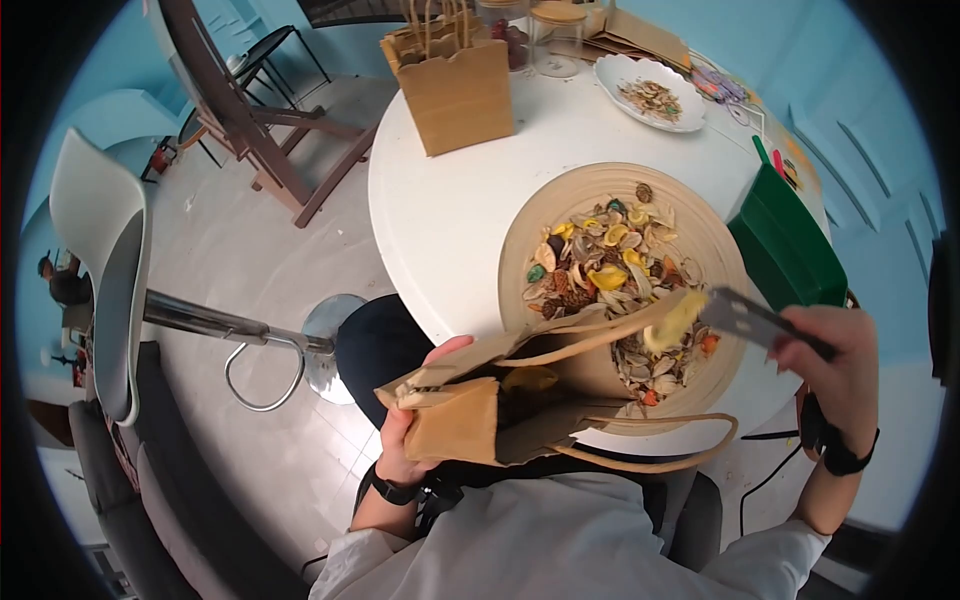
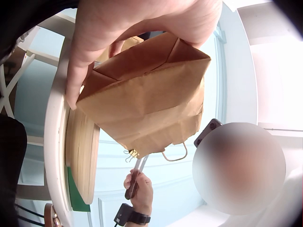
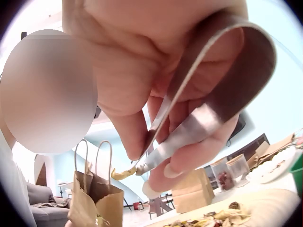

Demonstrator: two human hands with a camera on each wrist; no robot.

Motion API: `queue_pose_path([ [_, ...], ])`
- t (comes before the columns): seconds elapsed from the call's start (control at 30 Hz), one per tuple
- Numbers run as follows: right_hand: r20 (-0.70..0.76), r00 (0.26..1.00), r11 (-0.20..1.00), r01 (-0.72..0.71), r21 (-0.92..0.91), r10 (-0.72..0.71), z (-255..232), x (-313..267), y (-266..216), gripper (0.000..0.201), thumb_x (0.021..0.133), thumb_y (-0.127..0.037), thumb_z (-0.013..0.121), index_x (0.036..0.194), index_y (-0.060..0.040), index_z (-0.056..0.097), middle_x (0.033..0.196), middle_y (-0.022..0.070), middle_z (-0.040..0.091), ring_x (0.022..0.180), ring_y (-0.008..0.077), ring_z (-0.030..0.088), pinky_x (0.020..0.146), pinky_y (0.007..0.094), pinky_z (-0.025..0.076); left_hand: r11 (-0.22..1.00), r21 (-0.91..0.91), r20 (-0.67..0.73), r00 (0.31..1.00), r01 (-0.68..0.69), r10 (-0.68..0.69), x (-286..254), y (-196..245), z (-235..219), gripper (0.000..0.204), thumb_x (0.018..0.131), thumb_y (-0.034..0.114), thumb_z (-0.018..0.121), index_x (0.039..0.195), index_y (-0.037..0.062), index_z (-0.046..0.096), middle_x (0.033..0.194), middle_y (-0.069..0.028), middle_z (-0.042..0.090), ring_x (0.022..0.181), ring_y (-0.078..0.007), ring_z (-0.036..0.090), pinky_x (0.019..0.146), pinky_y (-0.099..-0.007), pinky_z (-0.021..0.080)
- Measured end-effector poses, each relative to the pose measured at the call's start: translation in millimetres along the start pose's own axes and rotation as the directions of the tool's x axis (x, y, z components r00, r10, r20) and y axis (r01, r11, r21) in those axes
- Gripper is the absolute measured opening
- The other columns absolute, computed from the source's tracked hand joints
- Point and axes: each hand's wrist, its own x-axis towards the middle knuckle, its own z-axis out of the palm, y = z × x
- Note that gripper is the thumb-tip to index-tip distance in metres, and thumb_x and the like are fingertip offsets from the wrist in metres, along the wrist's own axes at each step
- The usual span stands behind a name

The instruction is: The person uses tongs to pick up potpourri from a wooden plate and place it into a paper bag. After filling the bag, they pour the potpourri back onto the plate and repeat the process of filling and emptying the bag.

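My left hand (image 1: 398, 450) grips a brown paper bag (image 1: 450, 425) by its bottom end, tilted so its mouth faces a round wooden tray (image 1: 518, 240). A gold binder clip (image 2: 133, 153) is on the bag's top edge in the left wrist view. Dried petals, pods and small cones, a potpourri mix (image 1: 585, 255), lie heaped in the tray. My right hand (image 1: 838, 350) holds metal tongs (image 1: 745, 318), squeezed between thumb and fingers. Pinched in their tips is a yellow dried petal (image 3: 124, 173), over the tray beside the bag's handles.
Another paper bag (image 1: 455, 100) stands at the far left of the white table (image 1: 420, 215). Glass jars (image 1: 556, 45) are behind it. A scalloped white plate (image 1: 690, 110) bears dried bits. At right sits a green box (image 1: 790, 240); a white stool (image 1: 95, 220) stands left.
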Motion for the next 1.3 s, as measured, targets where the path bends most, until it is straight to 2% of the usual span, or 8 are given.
queue_pose_path([
  [0.27,0.108,0.953,0.954,0.291,-0.076,-0.282,33,6,-49,0.038,0.072,-0.014,0.082,0.104,0.0021,0.067,0.078,0.0105,0.067,0.067,0.0204,0.066,0.059,0.0305,0.049,0.997,-0.044,-0.007,0.998,0.062,-0.062,-6,0,-6,0.109,0.076,0.062,0.073,0.149,-0.0032,0.024,0.142,-0.0202,0.046,0.13,-0.0282,0.049,0.109,-0.0384,0.041],
  [0.5,-0.08,0.991,0.994,0.1,-0.031,-0.102,28,-21,-36,0.041,0.076,-0.01,0.079,0.111,0.003,0.063,0.086,0.0091,0.069,0.074,0.0166,0.067,0.069,0.0273,0.052,0.945,-0.319,0.035,0.998,0.069,-0.061,-7,-11,-24,0.095,0.088,0.064,0.058,0.151,0.0001,0.026,0.149,-0.0216,0.039,0.135,-0.0345,0.044,0.111,-0.0485,0.039],
  [0.53,-0.089,0.991,0.995,0.098,-0.036,-0.101,26,-27,-30,0.041,0.076,-0.01,0.079,0.111,0.003,0.063,0.086,0.0091,0.069,0.074,0.0166,0.067,0.069,0.0273,0.052,0.977,-0.093,0.26,0.943,-0.19,0.208,-6,-16,-25,0.088,0.089,0.062,0.056,0.152,0.0067,0.028,0.153,-0.0194,0.035,0.138,-0.0393,0.039,0.113,-0.0562,0.034],
  [0.6,-0.159,0.984,0.996,0.082,-0.039,-0.087,21,-39,-21,0.038,0.079,-0.005,0.075,0.113,0.0038,0.061,0.086,0.0083,0.069,0.077,0.0149,0.067,0.072,0.0259,0.052,0.953,-0.278,0.135,0.987,0.121,-0.086,0,-11,-28,0.087,0.093,0.057,0.054,0.154,0.0063,0.018,0.157,-0.0221,0.023,0.138,-0.0402,0.037,0.11,-0.0672,0.031],
  [0.77,-0.203,0.978,0.999,0.042,0.001,-0.041,21,-61,-15,0.035,0.081,-0.003,0.071,0.114,0.0043,0.061,0.085,0.0092,0.069,0.078,0.0146,0.068,0.072,0.0252,0.052,0.715,-0.598,0.384,0.913,0.361,-0.14,4,-21,1,0.086,0.093,0.062,0.044,0.155,0.0099,0.018,0.162,-0.0187,0.008,0.139,-0.0404,0.035,0.11,-0.0747,0.018],
  [1.0,-0.152,0.988,1.0,0.019,0.012,-0.017,22,-82,-9,0.028,0.087,-0.005,0.067,0.113,0.0029,0.06,0.087,0.0085,0.069,0.075,0.0101,0.064,0.068,0.0238,0.049,0.762,-0.543,0.46,0.884,0.352,-0.081,-5,-25,0,0.083,0.094,0.061,0.045,0.156,0.0125,0.018,0.162,-0.0174,0.007,0.144,-0.041,0.027,0.109,-0.0763,0.018],
  [1.13,-0.129,0.988,0.982,-0.058,0.182,0.082,40,-86,18,0.024,0.096,-0.011,0.06,0.115,0.0008,0.05,0.087,0.0053,0.064,0.065,0.0081,0.055,0.058,0.0229,0.045,0.863,-0.449,0.445,0.895,0.231,-0.008,-9,-25,2,0.1,0.079,0.027,0.082,0.156,0.0156,0.018,0.159,-0.025,0.011,0.148,-0.0401,0.016,0.113,-0.067,0.025],
  [1.3,-0.171,0.955,0.81,-0.102,0.578,0.243,72,-84,73,0.025,0.105,-0.027,0.045,0.11,-0.0027,0.047,0.079,0.0035,0.058,0.052,0.0046,0.048,0.045,0.0188,0.038,0.961,-0.136,0.268,0.943,0.24,-0.198,-17,-11,25,0.091,0.09,0.064,0.05,0.155,0.0089,0.016,0.16,-0.0223,0.012,0.148,-0.0406,0.011,0.109,-0.0742,0.023],
])
